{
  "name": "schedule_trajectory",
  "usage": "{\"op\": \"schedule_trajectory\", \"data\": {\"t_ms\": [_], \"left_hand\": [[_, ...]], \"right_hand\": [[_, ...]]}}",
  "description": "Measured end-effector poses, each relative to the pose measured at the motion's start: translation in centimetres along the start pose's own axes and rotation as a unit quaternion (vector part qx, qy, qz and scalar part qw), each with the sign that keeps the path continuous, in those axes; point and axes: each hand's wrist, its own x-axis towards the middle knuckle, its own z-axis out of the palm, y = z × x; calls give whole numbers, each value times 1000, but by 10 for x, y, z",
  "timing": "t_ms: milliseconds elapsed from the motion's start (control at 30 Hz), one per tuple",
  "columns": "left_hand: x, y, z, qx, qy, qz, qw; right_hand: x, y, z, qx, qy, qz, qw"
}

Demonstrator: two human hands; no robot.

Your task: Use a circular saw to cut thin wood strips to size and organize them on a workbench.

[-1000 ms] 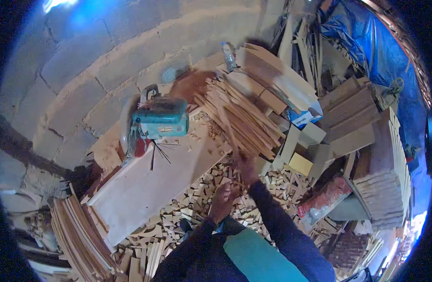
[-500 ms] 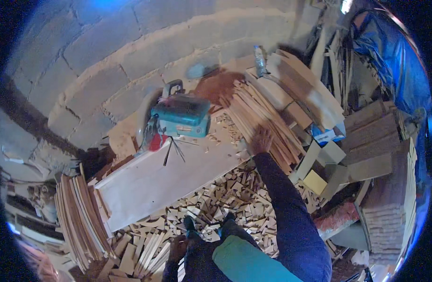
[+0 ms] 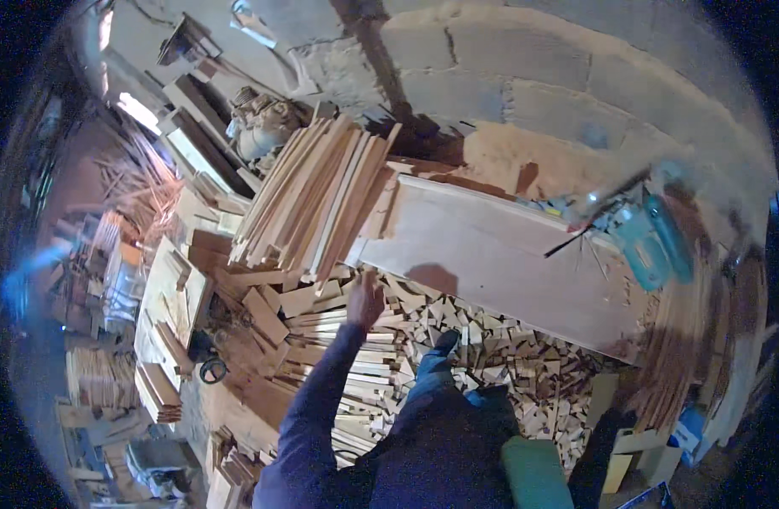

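Observation:
My left hand (image 3: pixel 366 303) reaches forward just short of the near ends of a stack of long wooden strips (image 3: pixel 315 197), over the heap of offcuts. Its fingers look stretched out, and I see nothing held in them. To the right, my right hand (image 3: pixel 624 418) is a dark shape in shadow beside another pile of strips (image 3: pixel 679 335); its fingers cannot be made out. A long pale board (image 3: pixel 491 250) lies between the two piles. At its right end sits a teal power tool (image 3: pixel 642 248).
Small wood offcuts (image 3: pixel 516 352) cover the floor around my feet. Longer cut pieces (image 3: pixel 355 365) lie below my left arm. A block wall (image 3: pixel 533 93) rises behind the board. At left are a tilted panel (image 3: pixel 170 301) and stacked boards (image 3: pixel 101 377). Opened cardboard (image 3: pixel 656 465) lies lower right.
My view has swung left, so the board and teal tool now appear farther right. My left hand has come up toward the left strips. My right hand has left the middle of the view.

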Motion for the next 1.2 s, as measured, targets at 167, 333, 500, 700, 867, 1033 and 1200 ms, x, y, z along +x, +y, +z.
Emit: {"op": "schedule_trajectory", "data": {"t_ms": [167, 333, 500, 700, 867, 1033, 1200], "left_hand": [[107, -69, -27, 230, 141, 47, 962], [151, -115, -35, 369, 17, 35, 929], [165, -140, -30, 369, 166, 44, 914], [173, -150, -31, 344, 172, -6, 923], [170, -132, -24, 257, 69, 18, 964], [160, -106, -5, 133, -21, 11, 991], [164, -116, 31, 49, -14, -22, 998]], "right_hand": [[-116, -94, -31, 116, -127, -31, 985], [-186, -151, -60, 164, -283, -70, 942], [-218, -161, -72, 152, -394, -112, 899], [-238, -153, -65, 114, -416, -237, 871], [-225, -180, -48, 106, -425, -310, 844], [-195, -226, -40, 225, -514, -133, 817], [-174, -258, -53, 361, -425, -105, 823]]}}
